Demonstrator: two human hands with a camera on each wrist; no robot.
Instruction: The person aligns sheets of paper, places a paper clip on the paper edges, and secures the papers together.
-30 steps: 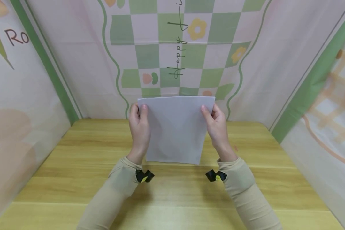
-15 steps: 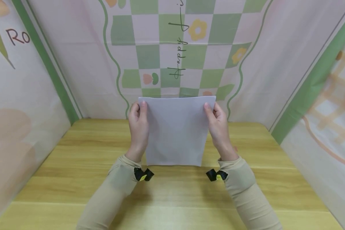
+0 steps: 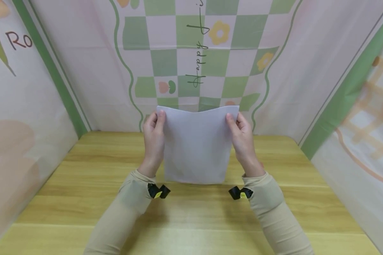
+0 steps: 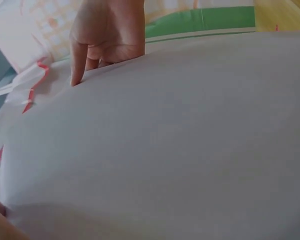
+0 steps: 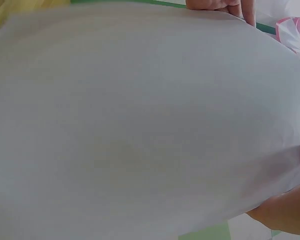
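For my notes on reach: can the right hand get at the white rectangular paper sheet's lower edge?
Probably yes, after releasing: the right hand pinches the paper sheet near its upper right corner, but nothing visible blocks the lower edge.

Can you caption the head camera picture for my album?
Left hand and right hand hold a white paper sheet near its top corners, above a wood-grain table.
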